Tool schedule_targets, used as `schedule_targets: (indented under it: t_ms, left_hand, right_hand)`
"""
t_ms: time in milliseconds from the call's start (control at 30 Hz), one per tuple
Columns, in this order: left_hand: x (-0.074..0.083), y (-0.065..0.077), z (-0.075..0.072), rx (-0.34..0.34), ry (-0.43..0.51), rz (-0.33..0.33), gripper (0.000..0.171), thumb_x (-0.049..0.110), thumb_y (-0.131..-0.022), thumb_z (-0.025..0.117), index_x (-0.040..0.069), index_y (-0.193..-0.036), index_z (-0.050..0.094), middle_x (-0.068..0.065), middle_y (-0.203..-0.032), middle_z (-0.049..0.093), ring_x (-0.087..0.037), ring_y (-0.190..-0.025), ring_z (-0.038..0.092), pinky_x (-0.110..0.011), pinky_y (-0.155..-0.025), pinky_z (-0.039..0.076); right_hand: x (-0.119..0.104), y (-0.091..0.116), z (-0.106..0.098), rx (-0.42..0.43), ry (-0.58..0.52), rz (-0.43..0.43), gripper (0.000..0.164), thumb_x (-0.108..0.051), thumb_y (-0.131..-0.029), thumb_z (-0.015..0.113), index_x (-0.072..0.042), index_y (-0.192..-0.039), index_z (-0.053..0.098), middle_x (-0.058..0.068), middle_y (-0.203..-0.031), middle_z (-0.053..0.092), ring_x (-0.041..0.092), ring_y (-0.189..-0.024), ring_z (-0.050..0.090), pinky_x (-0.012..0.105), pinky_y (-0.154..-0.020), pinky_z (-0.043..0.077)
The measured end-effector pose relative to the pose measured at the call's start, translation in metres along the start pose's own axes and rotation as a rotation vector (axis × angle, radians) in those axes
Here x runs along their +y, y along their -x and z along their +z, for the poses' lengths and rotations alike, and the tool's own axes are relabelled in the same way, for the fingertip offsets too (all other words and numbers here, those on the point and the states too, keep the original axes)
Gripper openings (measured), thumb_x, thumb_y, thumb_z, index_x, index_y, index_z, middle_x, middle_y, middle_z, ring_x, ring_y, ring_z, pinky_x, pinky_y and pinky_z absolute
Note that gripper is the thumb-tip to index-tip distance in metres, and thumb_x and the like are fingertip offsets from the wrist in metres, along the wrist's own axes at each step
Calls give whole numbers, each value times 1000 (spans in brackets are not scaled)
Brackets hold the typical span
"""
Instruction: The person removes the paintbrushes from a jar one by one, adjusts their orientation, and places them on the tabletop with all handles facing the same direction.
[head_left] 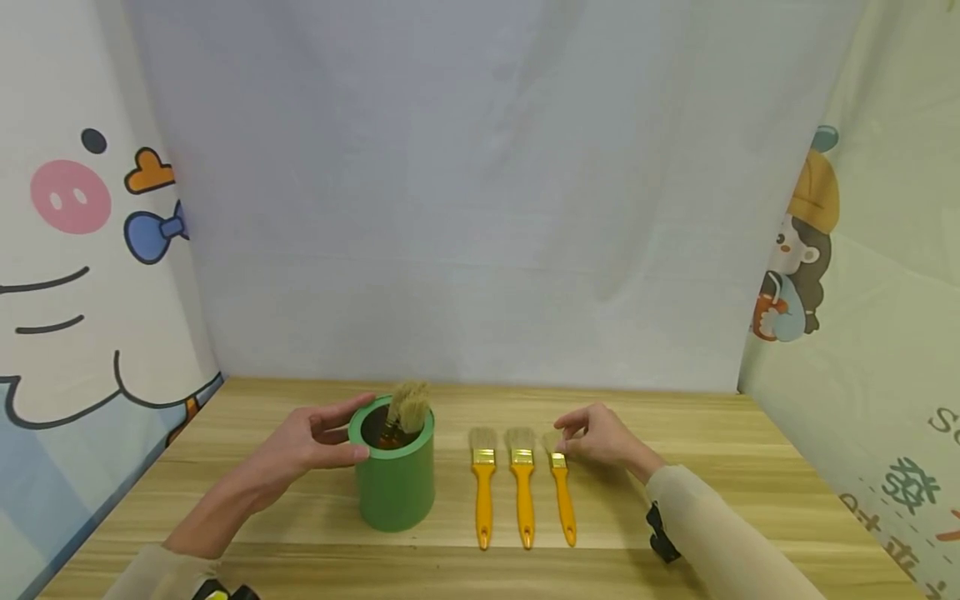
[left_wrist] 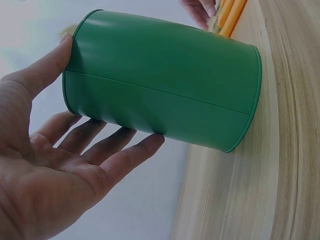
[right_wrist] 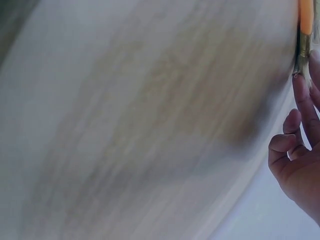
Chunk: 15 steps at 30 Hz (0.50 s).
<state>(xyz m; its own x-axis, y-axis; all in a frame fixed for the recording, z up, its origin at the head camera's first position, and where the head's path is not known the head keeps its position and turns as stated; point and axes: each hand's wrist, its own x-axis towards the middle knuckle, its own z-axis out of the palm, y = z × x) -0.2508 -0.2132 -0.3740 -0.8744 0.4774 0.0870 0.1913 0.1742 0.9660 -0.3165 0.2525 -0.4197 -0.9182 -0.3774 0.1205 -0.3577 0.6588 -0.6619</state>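
My left hand (head_left: 303, 442) holds the upper part of a green cylindrical can (head_left: 396, 492), which stands upright on the table. In the left wrist view, the thumb is at the can's (left_wrist: 165, 75) rim and the fingertips touch its side. Inside the can stand paintbrushes (head_left: 411, 407) with their bristles up; their handles are mostly hidden. To its right lie three paintbrushes with orange handles, bristles away from me. My right hand (head_left: 602, 437) pinches the smallest, rightmost paintbrush (head_left: 564, 500) near its metal band, partly covering the bristles.
The other two paintbrushes, a left one (head_left: 483, 492) and a middle one (head_left: 522, 492), lie side by side between the can and my right hand. A wooden table (head_left: 420, 575) carries everything. Behind it hangs a pale cloth (head_left: 480, 208), with printed cloths at both sides.
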Motion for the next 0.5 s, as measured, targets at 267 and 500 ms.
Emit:
schedule_targets:
  t_ms: [267, 500]
  left_hand:
    - [-1, 0, 0, -2, 3, -1, 80, 18, -97, 79, 7, -165, 37, -21, -166, 34, -52, -146, 37, -50, -106, 51]
    - [-1, 0, 0, 1, 5, -3, 81, 18, -97, 79, 7, -165, 37, -21, -166, 34, -53, -146, 36, -49, -106, 51]
  right_hand:
    - [1, 1, -3, -4, -15, 19, 43, -9, -90, 85, 8, -127, 71, 7, -96, 75, 17, -77, 66, 33, -68, 55]
    - [-11, 0, -14, 27, 77, -41, 28, -9, -92, 82, 4, -117, 76, 11, -105, 75, 34, -97, 67, 44, -85, 52]
